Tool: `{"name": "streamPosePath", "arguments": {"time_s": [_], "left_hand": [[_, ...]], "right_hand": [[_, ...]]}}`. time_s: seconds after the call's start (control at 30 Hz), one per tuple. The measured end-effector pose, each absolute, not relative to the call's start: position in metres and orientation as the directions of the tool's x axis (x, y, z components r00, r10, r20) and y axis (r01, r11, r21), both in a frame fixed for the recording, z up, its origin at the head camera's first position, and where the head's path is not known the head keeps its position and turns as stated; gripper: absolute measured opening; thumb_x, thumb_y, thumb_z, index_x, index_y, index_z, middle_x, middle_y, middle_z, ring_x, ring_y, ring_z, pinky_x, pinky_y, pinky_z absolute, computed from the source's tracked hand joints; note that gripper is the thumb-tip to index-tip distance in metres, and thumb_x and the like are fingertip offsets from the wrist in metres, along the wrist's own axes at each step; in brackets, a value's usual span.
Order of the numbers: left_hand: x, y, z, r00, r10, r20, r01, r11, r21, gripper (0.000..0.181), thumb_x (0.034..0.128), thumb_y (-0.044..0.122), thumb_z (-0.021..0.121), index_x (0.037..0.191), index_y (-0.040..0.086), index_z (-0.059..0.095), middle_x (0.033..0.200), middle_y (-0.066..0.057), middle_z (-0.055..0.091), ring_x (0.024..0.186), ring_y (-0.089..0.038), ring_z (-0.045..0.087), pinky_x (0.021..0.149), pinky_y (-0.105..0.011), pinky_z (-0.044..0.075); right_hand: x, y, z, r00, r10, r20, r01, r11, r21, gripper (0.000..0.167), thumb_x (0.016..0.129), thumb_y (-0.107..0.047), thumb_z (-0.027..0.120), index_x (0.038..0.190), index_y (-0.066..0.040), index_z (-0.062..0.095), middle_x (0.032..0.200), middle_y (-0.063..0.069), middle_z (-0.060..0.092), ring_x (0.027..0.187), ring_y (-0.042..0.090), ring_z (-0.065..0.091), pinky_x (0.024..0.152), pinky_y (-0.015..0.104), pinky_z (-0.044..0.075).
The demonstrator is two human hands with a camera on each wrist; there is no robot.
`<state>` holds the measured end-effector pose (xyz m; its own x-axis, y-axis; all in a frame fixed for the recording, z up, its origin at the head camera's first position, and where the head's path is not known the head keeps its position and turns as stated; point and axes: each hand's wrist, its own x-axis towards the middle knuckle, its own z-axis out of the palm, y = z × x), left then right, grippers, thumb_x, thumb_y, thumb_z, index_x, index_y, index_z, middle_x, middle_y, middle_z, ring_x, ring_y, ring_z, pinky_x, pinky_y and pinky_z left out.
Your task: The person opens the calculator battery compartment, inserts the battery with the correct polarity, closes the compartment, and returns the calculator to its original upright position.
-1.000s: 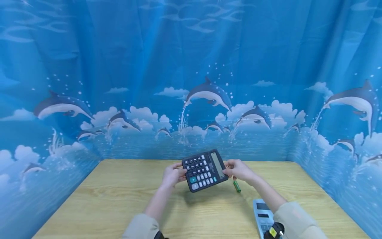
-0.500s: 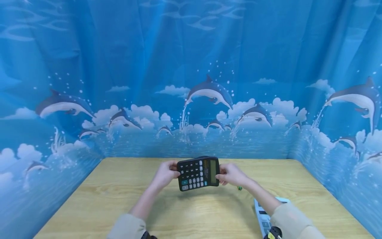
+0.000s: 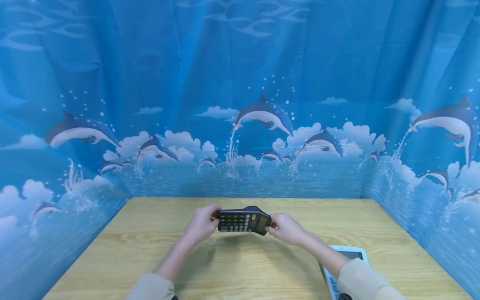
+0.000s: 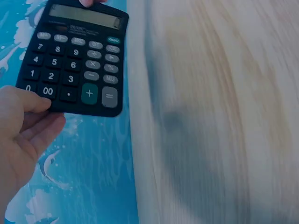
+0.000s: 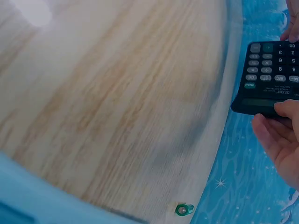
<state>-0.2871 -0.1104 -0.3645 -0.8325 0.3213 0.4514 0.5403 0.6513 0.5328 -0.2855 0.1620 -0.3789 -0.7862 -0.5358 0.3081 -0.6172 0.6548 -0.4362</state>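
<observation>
Both hands hold a black calculator (image 3: 236,221) above the table, its face tilted toward the head camera. My left hand (image 3: 201,225) pinches the keypad end, thumb beside the 00 key in the left wrist view, where the calculator (image 4: 70,65) shows its keys and blank display. At the display end my right hand (image 3: 286,228) grips with the thumb on the front and fingers behind. The right wrist view shows the same calculator (image 5: 266,74) upside down. A green battery (image 5: 183,209) lies on the table there; the head view does not show it.
A light blue calculator-like device (image 3: 333,283) lies at the right front, partly covered by the right sleeve (image 3: 360,277). The wooden table (image 3: 150,246) ends at a blue dolphin-print curtain (image 3: 180,179) behind and at both sides.
The black calculator has come down and slightly left with both hands. Its face has tipped so it appears flatter. The battery, visible earlier in the head view, is now hidden there.
</observation>
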Motion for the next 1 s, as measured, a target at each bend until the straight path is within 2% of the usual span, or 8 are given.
{"name": "streamPosePath", "arguments": {"time_s": [0.17,0.4,0.73,1.0], "left_hand": [[-0.287,-0.119,-0.370,-0.781,0.378,0.498,0.599,0.679,0.424,0.025,0.0708,-0.013,0.063,0.091,0.001,0.063,0.086,-0.011,0.066,0.075,-0.023,0.064,0.063,-0.029,0.052],[-0.287,-0.124,-0.376,-0.727,0.449,0.520,0.652,0.688,0.318,0.023,0.0688,-0.008,0.067,0.088,0.004,0.064,0.083,-0.008,0.066,0.072,-0.020,0.063,0.062,-0.029,0.052],[-0.282,-0.127,-0.383,-0.759,0.463,0.458,0.639,0.664,0.388,0.021,0.0701,-0.007,0.064,0.089,0.001,0.064,0.084,-0.010,0.067,0.073,-0.022,0.065,0.063,-0.030,0.052],[-0.279,-0.128,-0.388,-0.793,0.475,0.382,0.609,0.647,0.459,0.020,0.0717,-0.007,0.064,0.090,0.000,0.064,0.083,-0.008,0.065,0.073,-0.019,0.063,0.064,-0.028,0.051]], "right_hand": [[-0.285,0.160,-0.381,-0.687,-0.618,0.383,-0.723,0.636,-0.271,0.007,0.079,-0.002,0.069,0.076,-0.006,0.064,0.070,-0.001,0.061,0.061,0.004,0.055,0.054,0.018,0.045],[-0.283,0.159,-0.385,-0.683,-0.628,0.373,-0.721,0.663,-0.202,0.005,0.078,-0.003,0.070,0.079,-0.006,0.066,0.072,0.000,0.063,0.062,0.004,0.055,0.053,0.019,0.045],[-0.280,0.158,-0.394,-0.667,-0.645,0.372,-0.728,0.671,-0.140,0.005,0.076,-0.006,0.072,0.078,-0.007,0.067,0.069,0.000,0.062,0.060,0.006,0.056,0.054,0.019,0.046],[-0.278,0.158,-0.396,-0.701,-0.622,0.349,-0.701,0.691,-0.176,0.008,0.076,-0.003,0.071,0.083,-0.006,0.068,0.070,0.000,0.062,0.060,0.007,0.055,0.054,0.021,0.047]]}}
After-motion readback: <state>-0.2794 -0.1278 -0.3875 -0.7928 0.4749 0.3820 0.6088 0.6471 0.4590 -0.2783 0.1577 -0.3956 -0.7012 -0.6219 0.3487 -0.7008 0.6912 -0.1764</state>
